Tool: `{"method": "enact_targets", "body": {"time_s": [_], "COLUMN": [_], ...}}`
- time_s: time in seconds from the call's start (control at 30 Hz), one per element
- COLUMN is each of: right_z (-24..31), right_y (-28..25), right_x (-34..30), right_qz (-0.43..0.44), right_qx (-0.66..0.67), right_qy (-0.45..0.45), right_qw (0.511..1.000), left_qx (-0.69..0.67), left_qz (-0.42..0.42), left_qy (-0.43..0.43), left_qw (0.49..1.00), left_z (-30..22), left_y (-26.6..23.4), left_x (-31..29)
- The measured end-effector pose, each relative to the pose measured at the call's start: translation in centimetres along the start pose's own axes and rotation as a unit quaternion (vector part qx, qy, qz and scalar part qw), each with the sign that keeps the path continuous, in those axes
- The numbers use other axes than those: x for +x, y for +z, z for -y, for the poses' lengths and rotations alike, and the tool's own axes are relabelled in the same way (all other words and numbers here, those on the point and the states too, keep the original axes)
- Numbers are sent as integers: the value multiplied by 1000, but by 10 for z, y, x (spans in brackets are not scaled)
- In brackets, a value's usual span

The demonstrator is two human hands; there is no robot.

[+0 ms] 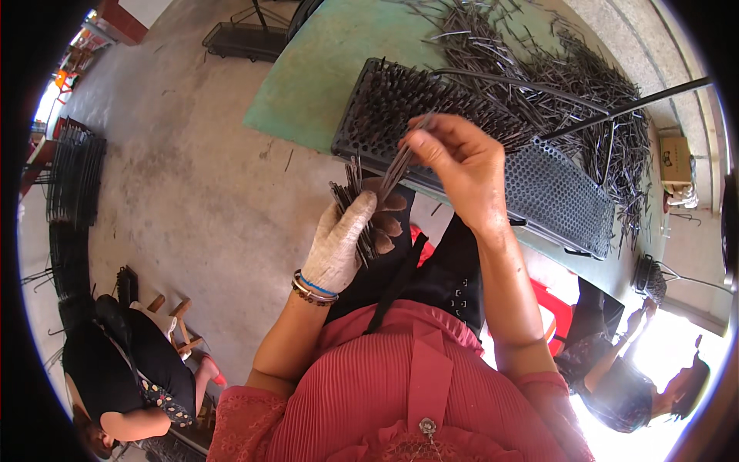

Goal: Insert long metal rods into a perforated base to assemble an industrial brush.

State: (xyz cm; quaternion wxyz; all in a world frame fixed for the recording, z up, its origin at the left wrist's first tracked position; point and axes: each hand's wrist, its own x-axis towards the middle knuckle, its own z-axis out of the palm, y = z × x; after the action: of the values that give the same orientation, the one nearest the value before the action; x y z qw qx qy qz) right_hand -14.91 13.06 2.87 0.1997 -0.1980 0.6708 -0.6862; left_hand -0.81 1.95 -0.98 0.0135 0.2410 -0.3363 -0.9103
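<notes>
My left hand (344,231), in a pale work glove with dark fingertips, is closed round a bundle of thin dark metal rods (350,181). My bare right hand (459,158) pinches a few similar rods (398,169) between thumb and fingers, and their lower ends reach to the glove. Just beyond my hands lies a long black perforated tray (558,189) with rows of round holes. Many rods (419,100) stand upright in its left and middle part, while the holes toward its right end show bare.
A large loose heap of dark rods (608,115) covers the far right of the green table (308,85). A black bar (623,108) slants over the tray. One person (131,369) sits at lower left, another (623,377) at lower right. Stacked black racks (75,173) stand at left.
</notes>
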Motion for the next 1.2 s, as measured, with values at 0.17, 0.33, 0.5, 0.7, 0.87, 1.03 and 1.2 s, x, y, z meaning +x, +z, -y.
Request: {"method": "enact_targets", "body": {"time_s": [0.17,0.33,0.5,0.7,0.87,1.03,1.2], "right_z": [-8,-11,-4,-2,-1,9,22], "right_y": [-3,-12,-20,-31,-32,-32,-36], "right_x": [-11,-15,-21,-20,-14,-8,3], "right_qz": [50,41,49,1,17,29,-48], "right_qx": [-61,6,15,-43,-64,-55,-39], "right_qy": [64,82,84,46,68,99,-8], "right_qw": [995,996,995,998,995,993,998], "left_qx": [91,97,116,98,118,144,28], "left_qz": [-8,-19,-15,-48,-17,1,-26], "left_qy": [10,20,56,11,-5,-5,-22], "left_qw": [996,995,992,994,993,990,999], "left_z": [1,4,7,16,11,4,5], "left_y": [5,14,23,16,18,16,12], "left_x": [-1,-3,-2,0,-1,0,7]}}
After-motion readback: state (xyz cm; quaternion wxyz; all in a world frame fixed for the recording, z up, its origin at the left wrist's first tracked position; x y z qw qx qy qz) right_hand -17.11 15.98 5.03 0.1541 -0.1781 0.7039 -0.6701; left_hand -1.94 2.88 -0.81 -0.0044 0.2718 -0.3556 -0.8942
